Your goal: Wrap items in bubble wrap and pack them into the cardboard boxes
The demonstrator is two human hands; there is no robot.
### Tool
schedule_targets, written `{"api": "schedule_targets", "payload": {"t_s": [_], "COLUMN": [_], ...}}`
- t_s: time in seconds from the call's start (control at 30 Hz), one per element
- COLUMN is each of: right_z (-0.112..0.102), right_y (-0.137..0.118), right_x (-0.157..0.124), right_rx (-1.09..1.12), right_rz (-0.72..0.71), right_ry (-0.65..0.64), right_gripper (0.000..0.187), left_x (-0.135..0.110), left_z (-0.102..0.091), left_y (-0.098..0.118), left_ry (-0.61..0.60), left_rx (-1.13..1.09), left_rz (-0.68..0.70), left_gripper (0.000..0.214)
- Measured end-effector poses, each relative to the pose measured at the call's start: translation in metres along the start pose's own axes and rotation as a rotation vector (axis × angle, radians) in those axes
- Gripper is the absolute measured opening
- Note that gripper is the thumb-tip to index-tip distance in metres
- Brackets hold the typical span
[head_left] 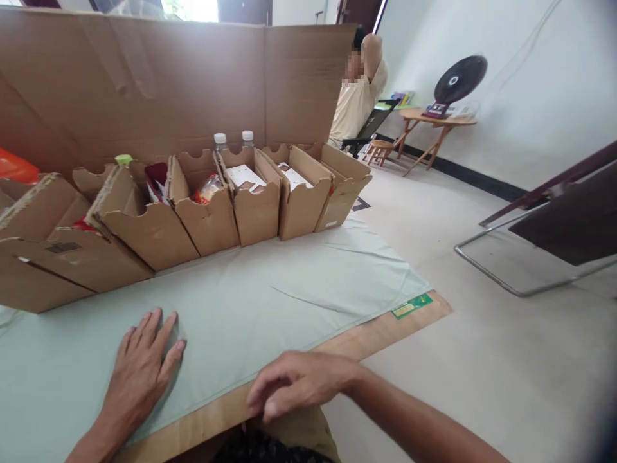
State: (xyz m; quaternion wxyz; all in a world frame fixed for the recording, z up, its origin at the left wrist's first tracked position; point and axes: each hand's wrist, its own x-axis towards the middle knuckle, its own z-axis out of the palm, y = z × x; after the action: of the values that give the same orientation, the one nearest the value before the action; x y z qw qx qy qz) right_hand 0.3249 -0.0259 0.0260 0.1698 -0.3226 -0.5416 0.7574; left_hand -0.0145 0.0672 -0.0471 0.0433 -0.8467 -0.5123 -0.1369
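Note:
My left hand (142, 370) lies flat on the pale green cloth (231, 302), its fingers spread and nothing in them. Loosely curled, my right hand (299, 386) hovers by the wooden table edge (202, 411) above my lap; a gap shows between thumb and fingers, and I see nothing held there. Beyond both hands stands a row of cardboard bins (207, 225). A crinkly clear-and-red packet (209, 190) sits in a middle bin, and white perforated card (247, 177) shows in the bin to its right.
Behind the bins rises a tall cardboard panel (193, 83), with two white-capped bottles (220, 140) before it. A person (359, 99) sits beyond, arms raised. At the right are a fan (460, 78) on a small wooden table (436, 119) and a dark folding chair (569, 218).

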Motion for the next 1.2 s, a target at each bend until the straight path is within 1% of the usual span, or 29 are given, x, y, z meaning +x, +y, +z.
{"api": "schedule_targets", "payload": {"t_s": [0.03, 0.07, 0.1, 0.13, 0.17, 0.23, 0.27, 0.3, 0.33, 0.37, 0.4, 0.47, 0.5, 0.57, 0.63, 0.73, 0.83, 0.9, 0.97, 1.03, 1.1, 1.17, 1.2], "right_z": [-0.015, -0.03, -0.046, -0.063, -0.08, -0.119, -0.139, -0.159, -0.179, -0.197, -0.214, -0.24, -0.25, -0.265, -0.273, -0.275, -0.262, -0.245, -0.222, -0.198, -0.174, -0.153, -0.145], "right_y": [-0.01, -0.023, -0.036, -0.049, -0.063, -0.086, -0.097, -0.106, -0.115, -0.123, -0.13, -0.14, -0.143, -0.146, -0.145, -0.141, -0.137, -0.136, -0.137, -0.144, -0.155, -0.17, -0.178], "right_x": [-0.02, -0.038, -0.055, -0.069, -0.082, -0.1, -0.106, -0.111, -0.114, -0.115, -0.116, -0.114, -0.112, -0.107, -0.104, -0.103, -0.109, -0.114, -0.117, -0.116, -0.109, -0.094, -0.083], "right_rx": [-0.124, -0.245, -0.32, -0.376, -0.424, -0.541, -0.619, -0.724, -0.854, -0.999, -1.151, -1.409, -1.494, -1.587, -1.602, -1.588, -1.595, -1.55, -1.47, -1.431, -1.438, -1.441, -1.43], "right_rz": [-0.022, -0.064, -0.121, -0.187, -0.263, -0.404, -0.452, -0.473, -0.462, -0.414, -0.336, -0.113, 0.002, 0.185, 0.264, 0.226, 0.121, 0.053, 0.031, 0.086, 0.135, 0.137, 0.136], "right_ry": [0.097, 0.226, 0.375, 0.55, 0.758, 1.194, 1.375, 1.506, 1.577, 1.591, 1.564, 1.44, 1.378, 1.307, 1.304, 1.343, 1.315, 1.253, 1.175, 1.086, 0.979, 0.896, 0.875], "right_gripper": [0.035, 0.03, 0.028, 0.026, 0.025, 0.024, 0.025, 0.027, 0.031, 0.037, 0.045, 0.056, 0.056, 0.043, 0.031, 0.025, 0.02, 0.013, 0.01, 0.018, 0.028, 0.035, 0.038], "left_x": [0.0, 0.003, 0.01, 0.019, 0.031, 0.057, 0.07, 0.081, 0.09, 0.097, 0.1, 0.102, 0.101, 0.099, 0.098, 0.099, 0.101, 0.102, 0.102, 0.103, 0.103, 0.104, 0.104], "left_z": [0.001, 0.001, 0.001, 0.001, 0.001, 0.003, 0.005, 0.009, 0.014, 0.019, 0.024, 0.032, 0.035, 0.036, 0.034, 0.031, 0.03, 0.03, 0.029, 0.028, 0.026, 0.025, 0.024], "left_y": [0.011, 0.022, 0.034, 0.046, 0.058, 0.083, 0.095, 0.105, 0.115, 0.122, 0.128, 0.133, 0.134, 0.133, 0.131, 0.132, 0.133, 0.134, 0.134, 0.135, 0.136, 0.137, 0.137], "left_ry": [0.023, 0.044, 0.062, 0.075, 0.081, 0.079, 0.074, 0.068, 0.06, 0.054, 0.048, 0.043, 0.043, 0.045, 0.038, 0.008, -0.024, -0.041, -0.057, -0.074, -0.091, -0.106, -0.112], "left_rx": [-0.018, -0.036, -0.056, -0.078, -0.1, -0.137, -0.149, -0.156, -0.156, -0.149, -0.139, -0.121, -0.118, -0.126, -0.147, -0.186, -0.218, -0.244, -0.271, -0.294, -0.309, -0.32, -0.323], "left_rz": [0.059, 0.115, 0.167, 0.215, 0.256, 0.319, 0.344, 0.373, 0.403, 0.43, 0.454, 0.487, 0.495, 0.501, 0.494, 0.465, 0.444, 0.432, 0.414, 0.395, 0.38, 0.369, 0.366], "left_gripper": [0.057, 0.056, 0.055, 0.054, 0.054, 0.053, 0.052, 0.051, 0.05, 0.05, 0.049, 0.05, 0.05, 0.049, 0.048, 0.048, 0.048, 0.048, 0.047, 0.046, 0.047, 0.047, 0.047]}}
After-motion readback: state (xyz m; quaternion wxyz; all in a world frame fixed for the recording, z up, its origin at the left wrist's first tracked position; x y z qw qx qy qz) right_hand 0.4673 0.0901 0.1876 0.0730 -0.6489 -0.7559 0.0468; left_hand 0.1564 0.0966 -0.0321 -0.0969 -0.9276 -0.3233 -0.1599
